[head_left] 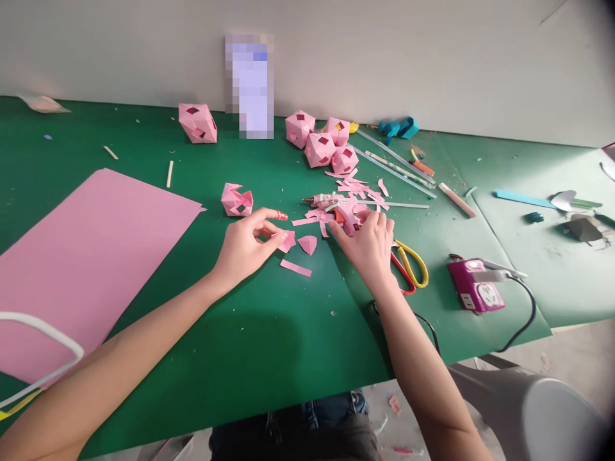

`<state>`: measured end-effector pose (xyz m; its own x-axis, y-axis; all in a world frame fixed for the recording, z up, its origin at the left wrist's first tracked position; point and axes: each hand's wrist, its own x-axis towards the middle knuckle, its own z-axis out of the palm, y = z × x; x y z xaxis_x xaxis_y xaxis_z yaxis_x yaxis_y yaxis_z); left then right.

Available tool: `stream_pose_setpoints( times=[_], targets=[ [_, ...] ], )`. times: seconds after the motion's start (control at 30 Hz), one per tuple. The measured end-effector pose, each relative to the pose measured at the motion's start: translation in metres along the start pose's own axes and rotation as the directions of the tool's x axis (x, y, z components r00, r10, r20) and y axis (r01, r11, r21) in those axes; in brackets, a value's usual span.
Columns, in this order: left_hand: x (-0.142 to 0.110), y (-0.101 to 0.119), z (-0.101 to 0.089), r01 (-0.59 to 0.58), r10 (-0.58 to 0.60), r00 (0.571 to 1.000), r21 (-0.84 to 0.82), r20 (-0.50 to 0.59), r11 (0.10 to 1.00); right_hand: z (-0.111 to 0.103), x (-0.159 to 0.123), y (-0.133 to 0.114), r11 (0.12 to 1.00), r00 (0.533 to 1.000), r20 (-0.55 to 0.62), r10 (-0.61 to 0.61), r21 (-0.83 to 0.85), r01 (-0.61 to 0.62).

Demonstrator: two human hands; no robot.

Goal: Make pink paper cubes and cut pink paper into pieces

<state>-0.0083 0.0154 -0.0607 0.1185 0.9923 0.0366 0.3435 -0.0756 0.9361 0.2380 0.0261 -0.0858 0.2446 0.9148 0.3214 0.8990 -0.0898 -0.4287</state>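
My left hand [250, 246] pinches a small folded pink paper piece [287, 241] between thumb and fingers, just above the table. Beside it lie a pointed pink paper piece [307, 244] and a short pink strip [296, 267]. With fingers curled over its handle, my right hand [368, 246] grips a pink hot glue gun [331, 203] lying among paper strips [355, 186]. The gun's nozzle points left, and a clear glue stick [398, 205] sticks out to the right. A partly built pink paper ball [237, 200] stands beyond my left hand.
Finished pink paper balls [319, 150] sit near the wall, one [198, 123] apart at left. Pink sheets [96, 256] cover the left side. Scissors [408, 266] lie beside my right wrist. A purple power socket [476, 285] with a black cord stands at right.
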Motion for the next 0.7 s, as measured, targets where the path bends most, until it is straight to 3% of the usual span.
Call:
stream_pose_setpoints(
  times=[0.2, 0.47, 0.57, 0.7],
  targets=[
    [-0.001, -0.016, 0.003, 0.021, -0.029, 0.996, -0.094, -0.084, 0.995, 0.016, 0.008, 0.009, 1.0, 0.998, 0.058, -0.024, 0.015, 0.023],
    [0.002, -0.02, 0.005, 0.07, -0.091, 0.99, -0.181, -0.108, 0.981, -0.007, 0.002, -0.013, 0.964, 0.997, 0.004, 0.072, 0.257, -0.071],
    [0.003, -0.024, 0.004, 0.078, -0.104, 0.986, -0.188, -0.131, 0.979, -0.009, -0.005, -0.02, 0.98, 0.999, -0.034, 0.001, 0.2, 0.006],
    [0.005, -0.031, 0.004, 0.099, -0.129, 0.981, -0.196, -0.147, 0.976, -0.004, -0.012, -0.021, 0.991, 0.994, 0.014, -0.108, 0.08, 0.106]
  ],
)
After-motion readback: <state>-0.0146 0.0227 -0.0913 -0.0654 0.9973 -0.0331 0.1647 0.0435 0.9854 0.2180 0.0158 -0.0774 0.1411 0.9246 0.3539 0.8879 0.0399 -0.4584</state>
